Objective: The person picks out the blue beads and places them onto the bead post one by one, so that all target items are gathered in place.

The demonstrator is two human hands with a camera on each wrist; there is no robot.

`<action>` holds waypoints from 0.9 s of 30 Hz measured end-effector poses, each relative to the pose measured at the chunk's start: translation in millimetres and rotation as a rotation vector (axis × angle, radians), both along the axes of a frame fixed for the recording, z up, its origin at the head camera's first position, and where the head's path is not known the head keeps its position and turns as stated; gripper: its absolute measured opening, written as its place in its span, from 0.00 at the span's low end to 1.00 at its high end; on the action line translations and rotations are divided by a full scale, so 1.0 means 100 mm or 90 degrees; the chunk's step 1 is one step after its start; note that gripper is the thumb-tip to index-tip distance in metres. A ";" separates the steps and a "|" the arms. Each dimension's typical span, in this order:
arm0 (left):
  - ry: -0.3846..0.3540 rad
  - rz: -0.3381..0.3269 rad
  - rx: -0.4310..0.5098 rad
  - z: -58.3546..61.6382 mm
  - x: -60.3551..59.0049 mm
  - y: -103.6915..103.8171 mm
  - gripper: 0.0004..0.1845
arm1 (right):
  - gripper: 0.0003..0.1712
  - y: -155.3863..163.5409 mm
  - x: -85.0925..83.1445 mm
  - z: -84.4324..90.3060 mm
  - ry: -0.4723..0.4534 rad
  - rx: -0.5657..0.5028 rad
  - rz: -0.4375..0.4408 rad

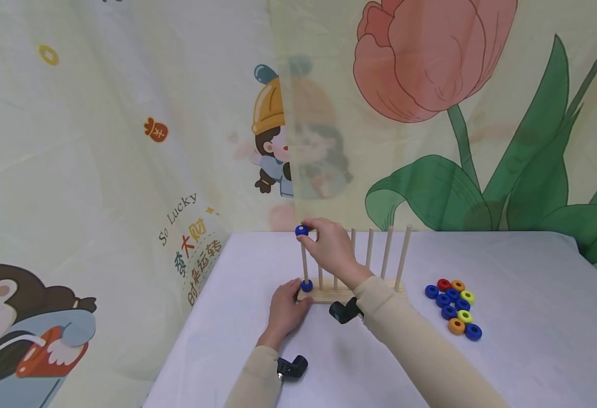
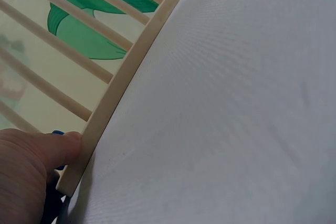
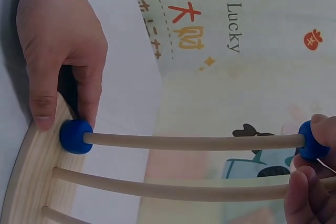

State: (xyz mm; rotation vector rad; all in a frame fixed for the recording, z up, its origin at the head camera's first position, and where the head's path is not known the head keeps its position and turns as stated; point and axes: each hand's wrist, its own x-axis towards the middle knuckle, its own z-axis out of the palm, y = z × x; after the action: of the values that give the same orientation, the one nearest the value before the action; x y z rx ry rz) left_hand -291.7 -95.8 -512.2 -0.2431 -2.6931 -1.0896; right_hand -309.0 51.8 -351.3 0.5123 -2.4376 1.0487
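right hand [image 1: 331, 246]: pinched upper bead [image 1: 301, 231] at top of left peg [image 1: 305, 260], seemingly for alignment | left hand [image 1: 285, 309]: closed round end of base [image 1: 324, 296], likely steadying it | lower bead [image 1: 307, 286]: sat round peg's foot | spare beads [image 1: 452, 297]: lay on counter [image 1: 528, 294] at right

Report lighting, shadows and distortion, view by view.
Head: fairly even light, faint soft shadows on the white tablecloth; left wrist: dimmer and greyer, fine ripple patterning across the tablecloth; right wrist: wooden rods look bowed, probably lens distortion.
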 end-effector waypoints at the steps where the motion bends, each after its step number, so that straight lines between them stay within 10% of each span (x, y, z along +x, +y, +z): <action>1: -0.003 0.002 0.001 0.00 0.00 0.00 0.29 | 0.19 0.00 0.00 0.00 -0.002 0.000 0.000; 27: 0.014 -0.007 0.000 -0.04 -0.05 -0.01 0.30 | 0.12 0.11 0.18 -0.04 0.061 -0.121 0.036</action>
State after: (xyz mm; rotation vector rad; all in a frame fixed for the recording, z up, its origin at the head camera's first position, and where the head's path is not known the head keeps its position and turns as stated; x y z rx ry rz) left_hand -296.4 -96.7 -516.0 -0.2696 -2.6746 -1.0844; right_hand -290.9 62.3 -355.6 0.5569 -2.2241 1.2343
